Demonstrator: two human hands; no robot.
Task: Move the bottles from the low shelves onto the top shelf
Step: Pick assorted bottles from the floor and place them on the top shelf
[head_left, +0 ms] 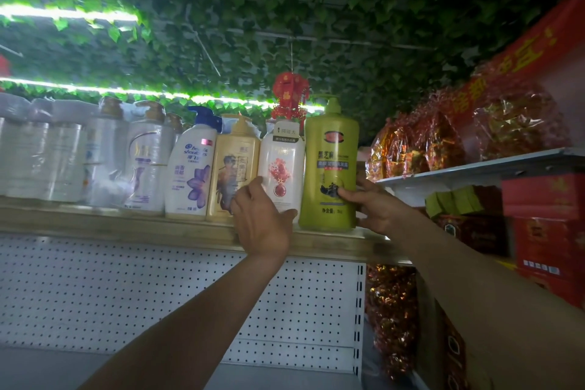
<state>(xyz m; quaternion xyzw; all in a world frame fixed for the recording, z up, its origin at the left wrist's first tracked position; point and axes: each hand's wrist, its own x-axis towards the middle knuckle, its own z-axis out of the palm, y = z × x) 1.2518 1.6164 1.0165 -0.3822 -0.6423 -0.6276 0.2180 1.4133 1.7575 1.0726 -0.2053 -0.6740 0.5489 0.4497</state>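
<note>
A row of pump bottles stands on the wooden top shelf (126, 225). At its right end is a tall green bottle (329, 168); my right hand (376, 206) grips its lower right side, thumb across the front. Left of it stands a white bottle with a red flower (281, 165). My left hand (262, 218) holds that bottle's lower part, fingers on its left side and thumb under its right corner. Further left are a gold bottle (232, 165), a white Head & Shoulders bottle (193, 174) and several wrapped white bottles (63, 155).
A white pegboard back panel (158, 294) runs below the top shelf. To the right, a white shelf (474, 168) carries red foil-wrapped goods, with red boxes (544, 225) beneath. A red lantern ornament (289, 95) hangs from the ivy-covered ceiling behind the bottles.
</note>
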